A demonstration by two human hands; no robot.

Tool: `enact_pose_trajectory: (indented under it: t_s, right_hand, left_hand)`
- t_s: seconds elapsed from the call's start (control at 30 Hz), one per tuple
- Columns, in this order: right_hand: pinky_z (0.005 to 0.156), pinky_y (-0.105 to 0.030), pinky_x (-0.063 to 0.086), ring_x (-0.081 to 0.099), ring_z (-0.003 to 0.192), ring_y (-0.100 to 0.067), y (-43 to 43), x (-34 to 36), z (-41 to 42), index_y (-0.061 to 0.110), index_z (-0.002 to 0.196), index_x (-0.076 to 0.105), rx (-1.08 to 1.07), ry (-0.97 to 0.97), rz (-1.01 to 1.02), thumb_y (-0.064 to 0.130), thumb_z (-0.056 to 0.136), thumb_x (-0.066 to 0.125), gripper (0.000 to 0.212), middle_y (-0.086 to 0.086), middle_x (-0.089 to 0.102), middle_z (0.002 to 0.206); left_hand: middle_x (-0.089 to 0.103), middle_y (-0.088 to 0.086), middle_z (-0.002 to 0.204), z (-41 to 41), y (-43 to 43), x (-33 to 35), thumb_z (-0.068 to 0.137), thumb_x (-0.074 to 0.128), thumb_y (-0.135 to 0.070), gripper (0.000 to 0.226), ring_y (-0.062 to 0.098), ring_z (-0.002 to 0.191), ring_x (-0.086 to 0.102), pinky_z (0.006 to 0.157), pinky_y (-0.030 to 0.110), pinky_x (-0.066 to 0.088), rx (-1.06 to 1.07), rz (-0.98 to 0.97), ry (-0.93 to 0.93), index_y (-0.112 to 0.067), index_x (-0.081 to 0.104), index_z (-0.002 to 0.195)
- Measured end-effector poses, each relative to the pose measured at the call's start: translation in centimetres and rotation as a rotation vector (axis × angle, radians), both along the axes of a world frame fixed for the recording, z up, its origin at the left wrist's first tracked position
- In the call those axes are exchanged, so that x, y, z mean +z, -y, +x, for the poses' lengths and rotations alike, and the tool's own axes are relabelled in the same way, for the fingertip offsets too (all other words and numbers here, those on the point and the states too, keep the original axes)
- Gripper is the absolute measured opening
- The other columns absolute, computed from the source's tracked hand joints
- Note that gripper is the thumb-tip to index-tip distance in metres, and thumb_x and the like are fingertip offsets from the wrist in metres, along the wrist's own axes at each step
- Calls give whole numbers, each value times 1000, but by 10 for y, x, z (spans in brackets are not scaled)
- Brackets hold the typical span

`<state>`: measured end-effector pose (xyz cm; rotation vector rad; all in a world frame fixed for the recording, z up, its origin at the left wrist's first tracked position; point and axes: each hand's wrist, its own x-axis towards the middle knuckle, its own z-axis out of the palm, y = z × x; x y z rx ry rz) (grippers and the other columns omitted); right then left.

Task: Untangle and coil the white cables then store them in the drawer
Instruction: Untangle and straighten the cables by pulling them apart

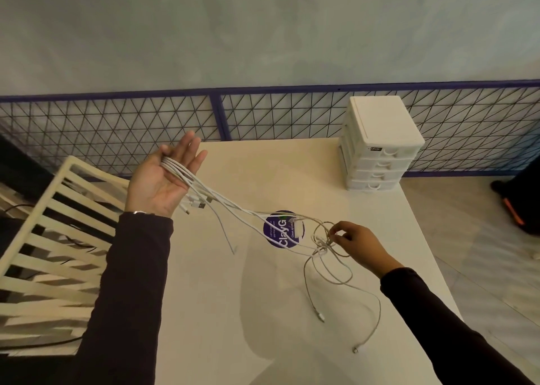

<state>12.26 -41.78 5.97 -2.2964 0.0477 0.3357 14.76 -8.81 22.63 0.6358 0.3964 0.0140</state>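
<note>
- We are carrying the white cables draped across our left hand, which is raised palm up with its fingers nearly straight.
- Our right hand is pinching the tangle just above the table.
- We are judging them light, limp and slick (plugs likely snagging loops), so we are favouring a hold beside the knot.
- The drawer unit is standing on the table's far corner.

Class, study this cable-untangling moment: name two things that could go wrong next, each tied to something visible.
1. The white cables lie across the flat palm of the left hand; a tug could slide them off.
2. The right hand pinches the knot while the strands look taut; pulling may tighten it.
</note>
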Motion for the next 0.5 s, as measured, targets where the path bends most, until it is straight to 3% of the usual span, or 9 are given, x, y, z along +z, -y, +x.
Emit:
enact_pose_trajectory:
  t_s: [0.1, 0.17, 0.27, 0.37, 0.43, 0.5]
  right_hand:
    - [58, -27, 35, 41, 57, -16, 2, -8, -2, 35, 81, 54, 55, -88, -96, 15, 84, 56, 21, 3, 45, 58]
    - [65, -29, 37, 48, 72, -18, 1, -12, -5, 31, 88, 50, 71, -111, -152, 26, 81, 65, 18, 2, 49, 72]
    - [73, -29, 38, 51, 93, -22, -3, -19, -8, 26, 103, 38, 79, -153, -171, 41, 67, 80, 58, 0, 49, 98]
    - [75, -31, 40, 46, 96, -24, -7, -30, -10, 22, 105, 31, 92, -148, -215, 46, 52, 88, 81, 0, 42, 103]
    - [71, -30, 38, 45, 93, -24, -11, -41, -13, 17, 103, 36, 49, -47, -252, 44, 53, 88, 77, 0, 42, 98]
    - [65, -28, 36, 47, 89, -25, -13, -49, -15, 17, 95, 41, -36, 93, -279, 35, 68, 81, 51, -2, 49, 95]
  left_hand:
    - [75, 8, 85, -2, -3, -1, 101, 28, -25, 41, 18, 86, 73, 75, 37, 55, 7, -4, -4, -18, 47, 65]
    - [75, 8, 83, -3, -1, -2, 101, 28, -25, 41, 18, 84, 73, 74, 37, 55, -1, -8, -6, -18, 47, 65]
    - [75, 9, 81, 0, 6, -5, 100, 29, -22, 41, 18, 78, 73, 72, 36, 54, -22, -17, -9, -18, 45, 63]
    - [75, 11, 81, 1, 15, -6, 100, 31, -20, 40, 20, 76, 73, 72, 38, 54, -31, -48, 3, -16, 45, 62]
    - [74, 12, 81, 0, 22, -5, 99, 30, -20, 41, 21, 76, 73, 74, 38, 54, -34, -70, 18, -15, 46, 62]
    - [74, 12, 81, -1, 28, -2, 99, 30, -20, 40, 21, 76, 73, 74, 39, 54, -51, -88, 29, -15, 46, 63]
